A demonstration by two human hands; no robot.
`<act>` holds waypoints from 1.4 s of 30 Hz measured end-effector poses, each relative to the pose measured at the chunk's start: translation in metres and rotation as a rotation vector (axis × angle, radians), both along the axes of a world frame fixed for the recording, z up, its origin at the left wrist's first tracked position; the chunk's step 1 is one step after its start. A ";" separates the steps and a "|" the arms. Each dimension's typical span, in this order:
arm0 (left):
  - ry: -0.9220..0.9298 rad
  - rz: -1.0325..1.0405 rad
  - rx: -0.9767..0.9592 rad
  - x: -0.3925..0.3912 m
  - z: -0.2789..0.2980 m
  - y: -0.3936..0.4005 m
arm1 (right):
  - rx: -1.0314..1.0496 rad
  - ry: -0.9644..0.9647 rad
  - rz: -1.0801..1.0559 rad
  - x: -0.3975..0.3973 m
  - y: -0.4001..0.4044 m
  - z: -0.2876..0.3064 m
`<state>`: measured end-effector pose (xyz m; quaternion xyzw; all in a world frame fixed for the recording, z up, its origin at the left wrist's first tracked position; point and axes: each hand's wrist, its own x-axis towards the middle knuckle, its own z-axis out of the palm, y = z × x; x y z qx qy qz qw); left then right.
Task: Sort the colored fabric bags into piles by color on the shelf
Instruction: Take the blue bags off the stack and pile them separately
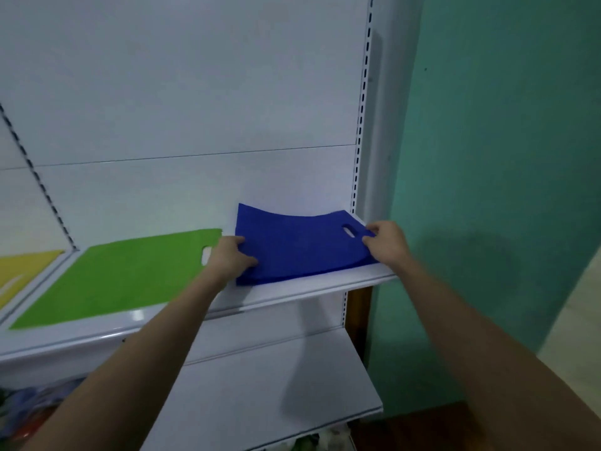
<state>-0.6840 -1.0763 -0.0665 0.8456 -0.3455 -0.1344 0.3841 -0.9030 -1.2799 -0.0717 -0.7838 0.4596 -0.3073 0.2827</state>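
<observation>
**Blue bag being laid on the right end of the shelf**

Head view: the blue bag (302,247) is pinched at its left edge by the left hand (229,258) and at its handle end by the right hand (385,244). It should be lowered flat and squared. The shelf (325,283) lip lies close in front and the upright (361,125) at right; the green bag (123,275) lies just beside.
</observation>
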 end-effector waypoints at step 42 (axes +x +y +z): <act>-0.364 0.913 0.539 -0.040 0.056 0.426 | -0.178 0.197 1.442 0.202 0.447 0.057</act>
